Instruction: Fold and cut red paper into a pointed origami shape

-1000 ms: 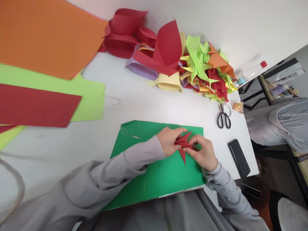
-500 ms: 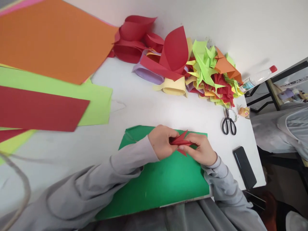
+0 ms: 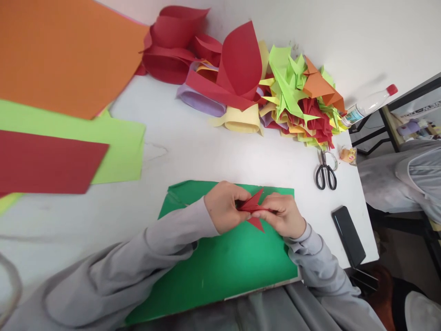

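Observation:
A small folded piece of red paper with pointed tips is held between my two hands, above a green board at the table's front edge. My left hand pinches its left end, fingers curled round it. On the other side, my right hand grips the right end between thumb and fingers. Two red points stick out, one upward and one downward. Part of the fold is hidden by my fingers.
Large orange, light green and red sheets lie at left. Curled red paper and a pile of folded paper pieces are at the back. Scissors, a phone and a bottle sit at right, near another person.
The view has shifted slightly, so most things sit further left. The red fold's points have spread a little wider apart between my hands, which both still hold it.

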The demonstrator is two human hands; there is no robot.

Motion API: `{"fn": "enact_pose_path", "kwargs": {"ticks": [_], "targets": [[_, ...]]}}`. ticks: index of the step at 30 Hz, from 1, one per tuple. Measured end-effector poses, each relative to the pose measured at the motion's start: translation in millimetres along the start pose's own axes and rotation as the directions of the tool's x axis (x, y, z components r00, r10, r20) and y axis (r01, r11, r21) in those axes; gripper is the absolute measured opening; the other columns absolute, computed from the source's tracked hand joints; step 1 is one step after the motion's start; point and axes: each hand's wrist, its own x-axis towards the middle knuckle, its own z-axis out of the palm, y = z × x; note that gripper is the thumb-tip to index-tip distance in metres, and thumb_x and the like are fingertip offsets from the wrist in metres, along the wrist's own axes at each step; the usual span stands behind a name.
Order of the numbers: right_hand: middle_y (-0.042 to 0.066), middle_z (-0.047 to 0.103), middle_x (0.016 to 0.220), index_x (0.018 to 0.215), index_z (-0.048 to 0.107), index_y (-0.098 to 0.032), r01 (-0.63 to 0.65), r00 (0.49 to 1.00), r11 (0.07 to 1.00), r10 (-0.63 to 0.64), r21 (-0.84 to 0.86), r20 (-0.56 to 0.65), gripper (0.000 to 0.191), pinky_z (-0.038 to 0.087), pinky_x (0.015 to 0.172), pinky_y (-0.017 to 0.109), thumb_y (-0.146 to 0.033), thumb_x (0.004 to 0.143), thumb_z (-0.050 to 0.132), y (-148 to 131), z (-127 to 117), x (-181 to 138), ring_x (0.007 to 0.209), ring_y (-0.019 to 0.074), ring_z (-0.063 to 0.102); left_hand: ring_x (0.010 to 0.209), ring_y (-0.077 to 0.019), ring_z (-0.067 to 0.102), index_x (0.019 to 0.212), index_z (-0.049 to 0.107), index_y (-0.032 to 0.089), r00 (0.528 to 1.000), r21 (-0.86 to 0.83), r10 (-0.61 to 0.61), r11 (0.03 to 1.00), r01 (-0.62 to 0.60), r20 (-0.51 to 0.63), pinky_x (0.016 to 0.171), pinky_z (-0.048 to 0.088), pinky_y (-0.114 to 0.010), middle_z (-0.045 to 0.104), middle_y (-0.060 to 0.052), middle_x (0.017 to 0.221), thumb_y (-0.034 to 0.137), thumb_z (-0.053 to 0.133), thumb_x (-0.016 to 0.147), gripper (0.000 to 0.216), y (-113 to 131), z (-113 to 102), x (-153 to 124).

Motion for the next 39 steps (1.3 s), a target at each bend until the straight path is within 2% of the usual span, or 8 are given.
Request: {"fn": "enact_pose_path", "kwargs": {"ticks": [3, 6, 10, 14, 19, 24, 30, 39], "targets": [[-0.001, 0.056, 0.054, 0.062, 0.062, -0.016, -0.159, 0.980, 0.976, 0.138, 0.148, 0.140, 0.055, 0.036, 0.047, 0.023, -0.058, 0.092, 0.044, 2, -9, 0, 0.048, 0.0093, 0.046, 0.052, -0.0109, 0.048, 0.062, 0.067, 0.014, 0.997, -0.090, -0.054, 0.994, 0.059, 0.053, 0.050, 0.035, -0.022, 0.055, 0.003, 0.052, 0.024, 0.062, 0.067, 0.012, -3, -1, 1], [0.000, 0.056, 0.056, 0.063, 0.062, -0.016, -0.252, 0.963, 0.948, 0.226, 0.195, 0.147, 0.060, 0.036, 0.048, 0.023, -0.061, 0.093, 0.036, 3, -16, 0, 0.048, 0.0095, 0.046, 0.053, -0.0130, 0.051, 0.066, 0.070, 0.014, 0.992, -0.183, -0.100, 0.976, 0.114, 0.080, 0.049, 0.036, -0.023, 0.057, 0.003, 0.053, 0.024, 0.065, 0.064, 0.012, -6, -2, 2], [-0.001, 0.054, 0.055, 0.059, 0.056, -0.018, -0.191, 0.980, 0.972, 0.181, 0.138, 0.081, 0.051, 0.036, 0.051, 0.024, -0.061, 0.085, 0.054, 0, -13, 2, 0.051, 0.0098, 0.046, 0.048, -0.0102, 0.044, 0.056, 0.064, 0.013, 0.980, -0.281, -0.159, 0.942, 0.186, 0.117, 0.046, 0.032, -0.022, 0.049, 0.005, 0.047, 0.025, 0.067, 0.061, 0.013, -3, -2, 3], [-0.002, 0.047, 0.051, 0.053, 0.047, -0.019, -0.112, 0.989, 0.981, 0.095, 0.157, 0.113, 0.052, 0.035, 0.053, 0.026, -0.055, 0.090, 0.050, -2, -8, 4, 0.051, 0.0102, 0.042, 0.046, -0.0076, 0.038, 0.050, 0.057, 0.013, 0.963, -0.404, -0.193, 0.879, 0.254, 0.185, 0.043, 0.028, -0.020, 0.044, 0.006, 0.045, 0.021, 0.067, 0.057, 0.014, 1, 1, 3], [-0.006, 0.028, 0.050, 0.050, 0.031, -0.021, -0.256, 0.964, 0.924, 0.222, 0.284, 0.149, 0.059, 0.025, 0.046, 0.025, -0.062, 0.087, 0.049, 0, -7, 0, 0.047, 0.0087, 0.026, 0.051, -0.0127, 0.051, 0.056, 0.066, 0.013, 0.943, -0.528, -0.221, 0.785, 0.323, 0.249, 0.049, 0.041, -0.024, 0.058, 0.003, 0.051, 0.020, 0.072, 0.051, 0.010, -3, 4, 3], [-0.003, 0.042, 0.056, 0.058, 0.048, -0.019, -0.298, 0.954, 0.909, 0.273, 0.292, 0.125, 0.057, 0.031, 0.050, 0.025, -0.065, 0.090, 0.038, 5, -10, -1, 0.051, 0.0100, 0.036, 0.059, -0.0191, 0.061, 0.062, 0.069, 0.015, 0.932, -0.586, -0.241, 0.727, 0.359, 0.272, 0.059, 0.049, -0.031, 0.065, 0.002, 0.055, 0.018, 0.074, 0.050, 0.013, -12, 3, 4], [-0.004, 0.043, 0.054, 0.056, 0.044, -0.020, -0.184, 0.972, 0.965, 0.150, 0.189, 0.180, 0.052, 0.031, 0.049, 0.024, -0.061, 0.086, 0.051, 0, -11, 3, 0.050, 0.0093, 0.036, 0.052, -0.0127, 0.053, 0.062, 0.068, 0.013, 0.943, -0.526, -0.204, 0.789, 0.318, 0.264, 0.052, 0.041, -0.025, 0.060, 0.004, 0.053, 0.020, 0.073, 0.053, 0.013, -13, 4, 6], [-0.004, 0.038, 0.056, 0.057, 0.038, -0.021, -0.132, 0.977, 0.976, 0.099, 0.175, 0.187, 0.050, 0.031, 0.053, 0.026, -0.056, 0.093, 0.042, 1, -6, 1, 0.052, 0.0102, 0.036, 0.049, -0.0080, 0.038, 0.057, 0.053, 0.014, 0.982, -0.362, -0.030, 0.927, 0.097, 0.187, 0.047, 0.031, -0.021, 0.044, 0.005, 0.051, 0.036, 0.061, 0.071, 0.027, -1, 8, 4]]}}
